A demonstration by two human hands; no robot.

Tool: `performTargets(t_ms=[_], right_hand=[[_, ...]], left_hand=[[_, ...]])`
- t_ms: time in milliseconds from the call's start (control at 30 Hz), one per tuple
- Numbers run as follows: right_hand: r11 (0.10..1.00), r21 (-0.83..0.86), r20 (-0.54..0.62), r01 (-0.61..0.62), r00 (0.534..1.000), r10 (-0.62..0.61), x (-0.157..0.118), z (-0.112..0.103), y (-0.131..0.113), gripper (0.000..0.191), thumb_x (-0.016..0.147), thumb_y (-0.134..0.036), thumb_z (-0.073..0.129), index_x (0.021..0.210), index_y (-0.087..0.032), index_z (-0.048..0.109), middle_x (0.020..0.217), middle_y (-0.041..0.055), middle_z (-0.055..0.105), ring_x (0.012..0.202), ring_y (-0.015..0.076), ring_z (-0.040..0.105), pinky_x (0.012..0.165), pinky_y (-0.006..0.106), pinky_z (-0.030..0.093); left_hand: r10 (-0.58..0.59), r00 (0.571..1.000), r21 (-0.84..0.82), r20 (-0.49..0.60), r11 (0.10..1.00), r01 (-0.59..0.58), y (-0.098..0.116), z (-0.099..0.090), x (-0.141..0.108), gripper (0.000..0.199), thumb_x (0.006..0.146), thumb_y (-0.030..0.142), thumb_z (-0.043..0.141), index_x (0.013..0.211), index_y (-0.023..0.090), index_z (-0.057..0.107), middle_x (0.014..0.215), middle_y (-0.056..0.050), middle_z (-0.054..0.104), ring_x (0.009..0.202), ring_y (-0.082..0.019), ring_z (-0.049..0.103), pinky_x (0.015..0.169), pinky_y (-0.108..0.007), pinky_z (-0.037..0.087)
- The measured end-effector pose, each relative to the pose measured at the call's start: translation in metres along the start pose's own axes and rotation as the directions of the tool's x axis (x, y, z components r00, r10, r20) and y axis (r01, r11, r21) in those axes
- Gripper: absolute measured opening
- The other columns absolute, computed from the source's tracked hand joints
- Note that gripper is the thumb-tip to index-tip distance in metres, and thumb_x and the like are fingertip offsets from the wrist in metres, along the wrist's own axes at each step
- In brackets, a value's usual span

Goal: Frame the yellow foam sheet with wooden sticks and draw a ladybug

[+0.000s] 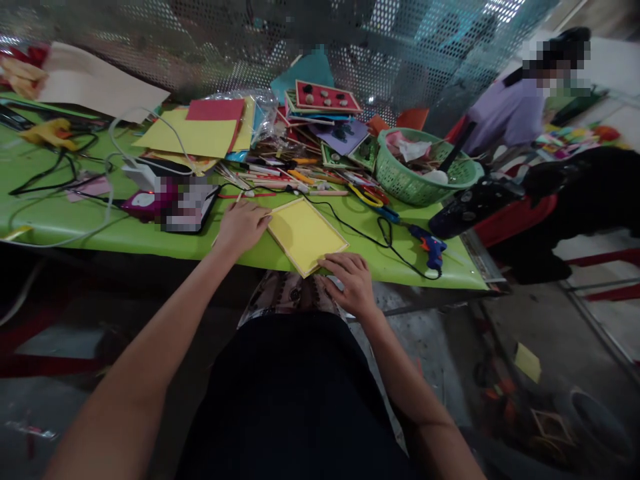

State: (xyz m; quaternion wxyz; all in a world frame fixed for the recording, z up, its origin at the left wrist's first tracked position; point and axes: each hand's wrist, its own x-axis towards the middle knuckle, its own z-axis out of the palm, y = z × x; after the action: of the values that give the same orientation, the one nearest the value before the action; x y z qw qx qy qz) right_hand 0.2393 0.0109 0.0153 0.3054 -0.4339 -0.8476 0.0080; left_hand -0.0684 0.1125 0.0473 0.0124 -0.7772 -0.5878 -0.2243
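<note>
A yellow card (306,233) with a thin light-coloured border lies near the front edge of the green table. At its upper left corner is my left hand (243,225), fingers bent together; a thin stick shows beside that hand, and whether the fingers grip the card or the stick is hard to tell. My right hand (349,277) rests on the card's lower right corner, its fingers spread a little and touching the border. Behind the card runs a black cable (345,225), which leads to a blue glue gun (431,248) at the right.
A green basket (425,193), scissors (373,200), pens and sticks stand behind the card. Left are a phone (193,207), a pink device (150,201) and coloured paper (193,137). A dark bottle (457,212) lies at the right edge; a person (510,120) is beyond.
</note>
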Motion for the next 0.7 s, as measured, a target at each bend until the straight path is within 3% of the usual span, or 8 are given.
performTargets(t_ms=[167,400,567,700], right_hand=[[1.000,-0.013,0.002,0.002,1.000,-0.002,-0.001,-0.001,0.003,0.038,0.102,-0.034,0.062,0.139,-0.031,0.070,0.143,0.0066,0.074,0.131,0.0280,0.066,0.115,0.049,0.045],[0.995,-0.065,0.039,-0.076,0.996,0.079,0.007,-0.004,0.008,0.046,0.104,-0.042,0.059,0.147,-0.026,0.063,0.154,0.0083,0.066,0.145,0.0307,0.056,0.125,0.054,0.035],[0.986,0.000,-0.008,-0.167,0.986,0.167,0.016,-0.008,0.024,0.049,0.105,-0.044,0.057,0.149,-0.023,0.062,0.153,0.0123,0.066,0.143,0.0315,0.057,0.121,0.052,0.042],[0.978,0.033,-0.037,-0.205,0.978,0.206,0.029,-0.009,0.046,0.045,0.106,-0.046,0.054,0.141,-0.021,0.068,0.142,0.0138,0.072,0.134,0.0309,0.063,0.115,0.050,0.045]], left_hand=[[-0.034,0.999,0.030,-0.015,0.999,0.034,0.000,-0.006,-0.028,0.041,0.105,0.043,0.045,0.121,0.025,0.078,0.116,-0.015,0.075,0.121,-0.039,0.063,0.108,-0.056,0.043],[-0.094,0.994,0.083,-0.060,0.992,0.098,0.010,-0.004,-0.045,0.042,0.104,0.048,0.050,0.129,0.024,0.074,0.112,-0.016,0.074,0.116,-0.040,0.065,0.102,-0.056,0.046],[-0.109,0.988,0.039,-0.108,0.993,0.114,0.019,0.000,-0.049,0.040,0.103,0.049,0.053,0.133,0.027,0.070,0.108,-0.012,0.077,0.110,-0.036,0.069,0.099,-0.050,0.049],[-0.159,0.982,-0.045,-0.098,0.987,0.156,0.010,-0.001,-0.039,0.038,0.103,0.048,0.053,0.129,0.028,0.073,0.105,-0.010,0.078,0.110,-0.034,0.069,0.099,-0.048,0.050]])
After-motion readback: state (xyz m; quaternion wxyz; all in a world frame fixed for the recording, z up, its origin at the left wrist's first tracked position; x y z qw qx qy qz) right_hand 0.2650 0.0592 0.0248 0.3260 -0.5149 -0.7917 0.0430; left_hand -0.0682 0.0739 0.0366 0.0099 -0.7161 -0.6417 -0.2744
